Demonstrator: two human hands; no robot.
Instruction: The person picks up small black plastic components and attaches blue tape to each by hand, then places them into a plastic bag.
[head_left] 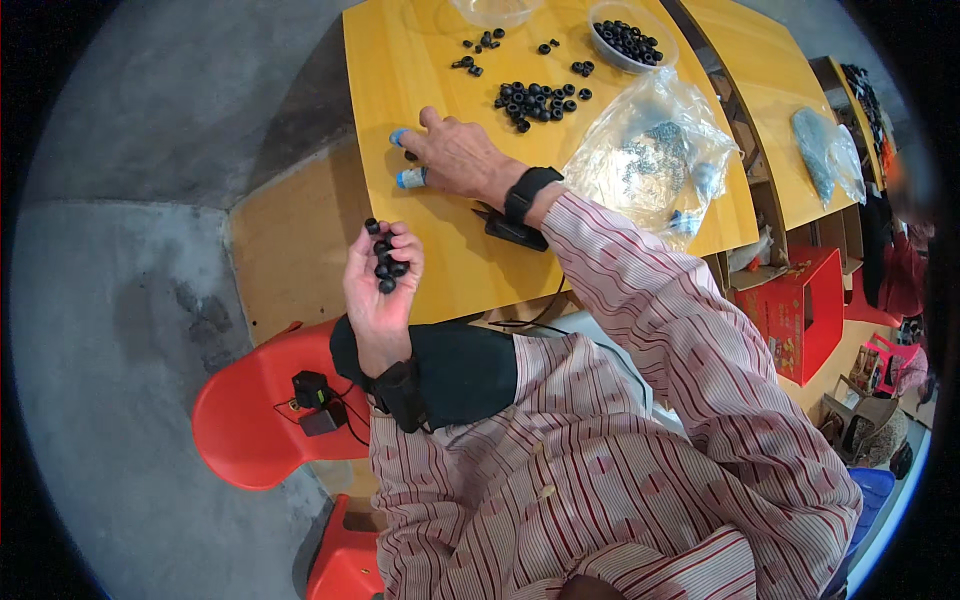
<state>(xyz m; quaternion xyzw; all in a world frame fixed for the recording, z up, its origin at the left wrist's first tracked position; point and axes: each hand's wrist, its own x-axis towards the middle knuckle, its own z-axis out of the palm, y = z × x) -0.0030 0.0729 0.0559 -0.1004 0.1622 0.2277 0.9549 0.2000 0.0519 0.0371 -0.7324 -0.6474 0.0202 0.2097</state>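
Cupped palm-up just off the table's left edge, my left hand (378,285) holds several small round black rubber-like pieces (384,262). One of them sits up at the fingertips. My right hand (462,158) reaches over the yellow table, with blue-and-white coverings on its thumb and a fingertip. Between those two tips shows a small dark piece (411,156), apparently pinched; its exact shape is partly hidden. Beyond that hand lies a loose cluster of black pieces (535,102), several with holes in their tops. Smaller groups (484,42) are scattered farther back.
A clear plastic bowl (596,42) of black pieces stands at the back right; another bowl (495,5) is at the far edge. A crumpled clear bag (610,150) lies on the yellow table (460,270). A black device (512,232) sits under my right wrist. Left is a red stool (240,425).
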